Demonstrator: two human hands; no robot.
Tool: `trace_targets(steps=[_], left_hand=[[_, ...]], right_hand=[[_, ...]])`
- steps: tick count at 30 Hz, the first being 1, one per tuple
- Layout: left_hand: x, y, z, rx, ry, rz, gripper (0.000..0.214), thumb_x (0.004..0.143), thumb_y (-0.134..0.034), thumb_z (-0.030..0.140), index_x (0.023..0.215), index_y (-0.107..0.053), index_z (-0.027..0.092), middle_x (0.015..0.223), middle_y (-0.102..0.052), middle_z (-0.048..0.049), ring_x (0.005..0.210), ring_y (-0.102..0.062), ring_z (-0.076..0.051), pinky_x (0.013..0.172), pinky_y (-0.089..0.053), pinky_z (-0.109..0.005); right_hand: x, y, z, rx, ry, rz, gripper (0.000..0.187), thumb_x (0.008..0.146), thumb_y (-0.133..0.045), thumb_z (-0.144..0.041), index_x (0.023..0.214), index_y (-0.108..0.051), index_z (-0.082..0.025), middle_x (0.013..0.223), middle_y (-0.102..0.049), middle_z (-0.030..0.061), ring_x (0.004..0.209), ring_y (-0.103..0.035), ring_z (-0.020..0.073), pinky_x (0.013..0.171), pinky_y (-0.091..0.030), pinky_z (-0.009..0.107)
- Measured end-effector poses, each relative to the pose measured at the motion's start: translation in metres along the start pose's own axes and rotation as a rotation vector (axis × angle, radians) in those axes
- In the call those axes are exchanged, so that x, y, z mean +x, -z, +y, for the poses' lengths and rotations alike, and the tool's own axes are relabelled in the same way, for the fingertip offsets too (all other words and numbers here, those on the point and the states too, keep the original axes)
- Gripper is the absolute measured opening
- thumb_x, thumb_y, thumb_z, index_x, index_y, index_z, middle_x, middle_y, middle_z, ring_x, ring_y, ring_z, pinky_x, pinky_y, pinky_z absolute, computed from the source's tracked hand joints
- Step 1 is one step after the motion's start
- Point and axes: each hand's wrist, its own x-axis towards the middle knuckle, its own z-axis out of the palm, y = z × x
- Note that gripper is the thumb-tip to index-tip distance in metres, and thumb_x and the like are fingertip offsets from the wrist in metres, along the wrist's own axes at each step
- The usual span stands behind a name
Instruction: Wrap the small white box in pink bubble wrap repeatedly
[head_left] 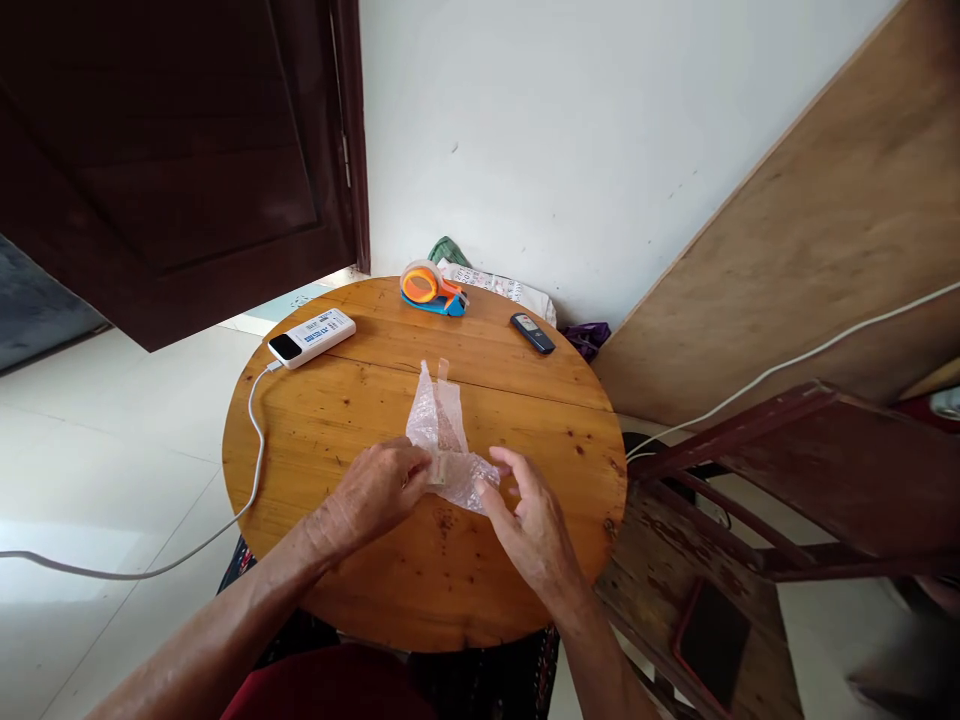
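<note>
A crumpled piece of clear bubble wrap [439, 425] lies in the middle of the round wooden table [352, 420], wrapped partly round a small greenish object I cannot make out. My left hand [379, 490] pinches the wrap at its near left edge, fingers closed on it. My right hand [529, 515] touches the wrap's right end with its fingertips, fingers bent and slightly apart.
At the table's far edge sit an orange and blue tape dispenser [431, 288], a white power bank [311, 336] with a white cable [255, 440] trailing off left, and a small dark phone [532, 332]. A wooden board [810, 250] leans right; a dark chair [787, 500] stands beside the table.
</note>
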Motion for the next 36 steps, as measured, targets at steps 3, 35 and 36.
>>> trace_targets(steps=[3, 35, 36], left_hand=[[-0.002, -0.005, -0.001, 0.063, -0.003, 0.052, 0.022, 0.089, -0.052, 0.019, 0.086, -0.073, 0.021, 0.081, -0.064, -0.0037, 0.074, -0.06, -0.017, 0.067, -0.042, -0.028], [0.002, -0.014, -0.015, 0.165, -0.273, 0.176, 0.017, 0.086, -0.062, 0.016, 0.097, -0.074, 0.023, 0.1, -0.071, -0.0053, 0.089, -0.062, -0.022, 0.078, -0.053, -0.036], [0.001, -0.013, -0.013, 0.156, -0.256, 0.153, 0.019, 0.086, -0.062, 0.015, 0.098, -0.074, 0.024, 0.102, -0.07, -0.0052, 0.09, -0.063, -0.022, 0.078, -0.053, -0.035]], right_hand=[[0.007, 0.004, -0.01, -0.002, 0.08, -0.056, 0.026, 0.09, -0.057, -0.029, 0.115, -0.061, -0.021, 0.124, -0.062, 0.0121, 0.118, -0.058, 0.0259, 0.101, -0.048, 0.043], [0.016, -0.046, -0.021, 0.214, -0.174, 0.094, 0.02, 0.082, -0.055, -0.028, 0.1, -0.061, -0.021, 0.069, -0.06, -0.0034, 0.059, -0.054, 0.0129, 0.058, -0.043, 0.022], [0.016, -0.047, -0.024, 0.214, -0.171, 0.1, 0.026, 0.083, -0.055, -0.028, 0.106, -0.062, -0.02, 0.07, -0.061, -0.0028, 0.06, -0.056, 0.0133, 0.059, -0.044, 0.023]])
